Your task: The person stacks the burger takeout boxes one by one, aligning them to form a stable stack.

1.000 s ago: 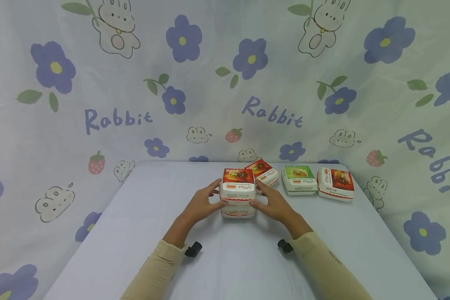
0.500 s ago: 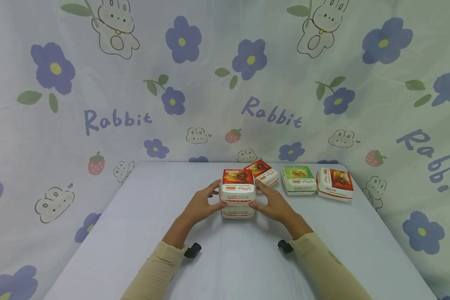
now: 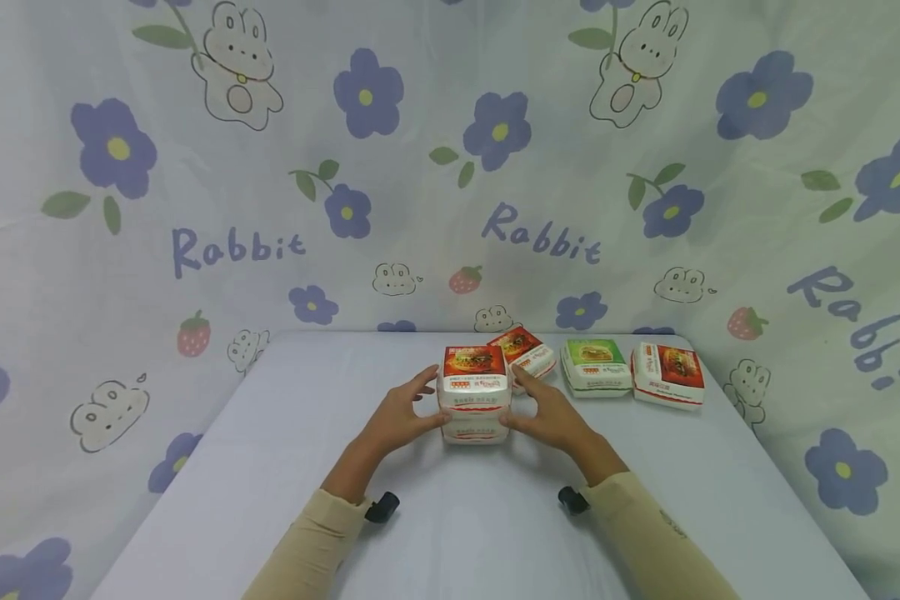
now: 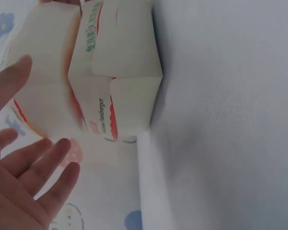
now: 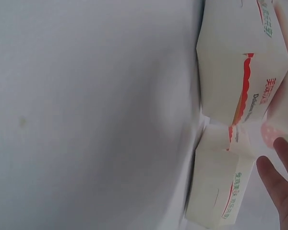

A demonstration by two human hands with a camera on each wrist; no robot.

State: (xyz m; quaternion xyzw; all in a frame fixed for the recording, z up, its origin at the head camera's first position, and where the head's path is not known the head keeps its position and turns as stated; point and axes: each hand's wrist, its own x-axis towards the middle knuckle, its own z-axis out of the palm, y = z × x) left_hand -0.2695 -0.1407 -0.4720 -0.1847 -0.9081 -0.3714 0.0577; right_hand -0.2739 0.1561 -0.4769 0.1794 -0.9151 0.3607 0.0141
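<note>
Two white hamburger boxes stand stacked at mid-table. The upper box (image 3: pixel 474 393) has a red lid picturing a burger; the lower box (image 3: pixel 474 432) shows only its front in the head view, its lid hidden. At the stack's left side is my left hand (image 3: pixel 399 414), its thumb tip at the upper box (image 4: pixel 45 43) and its other fingers spread and apart from the cardboard in the left wrist view. My right hand (image 3: pixel 553 414) flanks the right side, thumb near the seam between the boxes. Extended, loose fingers (image 5: pixel 273 179) show beside the stack in the right wrist view.
Behind the stack to the right, another red-topped box (image 3: pixel 527 357) lies at an angle, partly hidden. Farther right are a green-topped box (image 3: pixel 596 368) and a red-topped box (image 3: pixel 669 375), side by side. A patterned cloth (image 3: pixel 390 167) hangs behind the white table (image 3: pixel 307 383).
The head view has tilted slightly, so everything sits a little lower. My left fingers have loosened slightly from the stack; the boxes keep their places on the table.
</note>
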